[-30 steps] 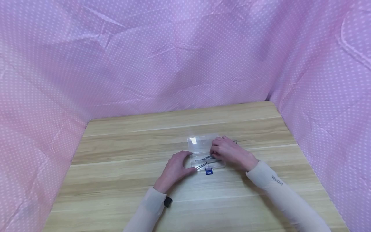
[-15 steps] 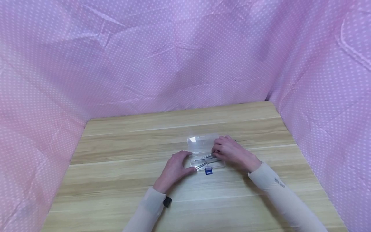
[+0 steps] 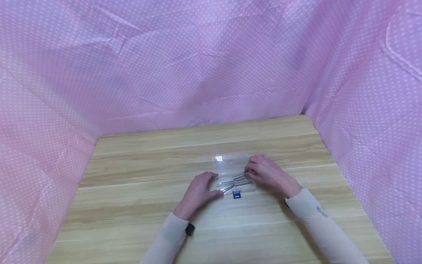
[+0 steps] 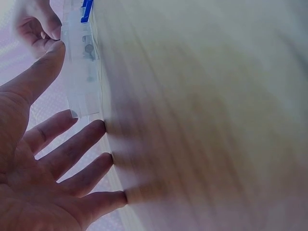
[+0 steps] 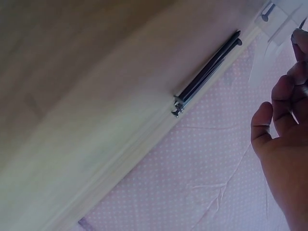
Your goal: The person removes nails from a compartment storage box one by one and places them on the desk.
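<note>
A clear plastic box (image 3: 244, 189) lies on the table, its lid (image 3: 230, 160) folded back and a blue latch (image 3: 237, 194) at its front. Several grey nails (image 3: 228, 188) lie in its compartments. My left hand (image 3: 197, 190) holds the box's left end between thumb and index finger; in the left wrist view its other fingers (image 4: 82, 149) are spread, tips at the table. At the box's right end, my right hand (image 3: 265, 172) has curled fingers and seems to pinch a nail (image 3: 239, 175), whose end they hide.
A bundle of long dark nails (image 5: 207, 72) lies on the wooden table (image 3: 148, 176) to the right of the box, hidden behind my right hand in the head view. Pink dotted cloth (image 3: 204, 73) hangs around the table's back and sides.
My right hand has shifted slightly to the right, uncovering more of the nails in the box. The left hand stays at the box's left end.
</note>
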Demonstrator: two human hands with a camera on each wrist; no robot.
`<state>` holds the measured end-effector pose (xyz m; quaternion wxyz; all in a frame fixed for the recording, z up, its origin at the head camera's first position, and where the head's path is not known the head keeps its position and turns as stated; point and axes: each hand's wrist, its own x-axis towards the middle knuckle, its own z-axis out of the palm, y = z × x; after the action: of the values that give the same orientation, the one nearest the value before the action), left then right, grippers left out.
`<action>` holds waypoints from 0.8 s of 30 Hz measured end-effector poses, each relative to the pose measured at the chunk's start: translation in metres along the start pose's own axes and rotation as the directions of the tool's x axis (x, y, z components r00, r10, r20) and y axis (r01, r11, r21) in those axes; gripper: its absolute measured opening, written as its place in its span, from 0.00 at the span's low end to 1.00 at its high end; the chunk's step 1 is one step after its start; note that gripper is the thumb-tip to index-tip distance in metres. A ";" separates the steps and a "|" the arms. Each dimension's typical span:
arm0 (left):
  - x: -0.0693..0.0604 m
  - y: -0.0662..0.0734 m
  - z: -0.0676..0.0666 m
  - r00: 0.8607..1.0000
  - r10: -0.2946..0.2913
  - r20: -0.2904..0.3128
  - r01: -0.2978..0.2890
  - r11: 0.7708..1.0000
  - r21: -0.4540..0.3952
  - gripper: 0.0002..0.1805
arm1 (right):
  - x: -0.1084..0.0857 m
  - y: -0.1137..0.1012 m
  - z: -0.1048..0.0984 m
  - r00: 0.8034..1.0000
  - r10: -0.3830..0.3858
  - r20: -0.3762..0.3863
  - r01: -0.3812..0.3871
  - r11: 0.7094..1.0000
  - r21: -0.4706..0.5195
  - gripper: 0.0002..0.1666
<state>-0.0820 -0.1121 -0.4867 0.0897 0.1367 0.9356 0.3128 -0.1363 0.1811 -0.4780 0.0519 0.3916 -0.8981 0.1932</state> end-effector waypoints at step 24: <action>0.001 0.002 -0.002 1.000 0.000 0.008 0.000 1.000 0.010 0.37 | -0.022 0.012 -0.011 0.997 0.068 -0.047 -0.069 0.998 -0.003 0.07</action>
<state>-0.0827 -0.1119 -0.4841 0.0928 0.1386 0.9368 0.3076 -0.1301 0.2075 -0.4771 0.0673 0.3558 -0.9100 0.2022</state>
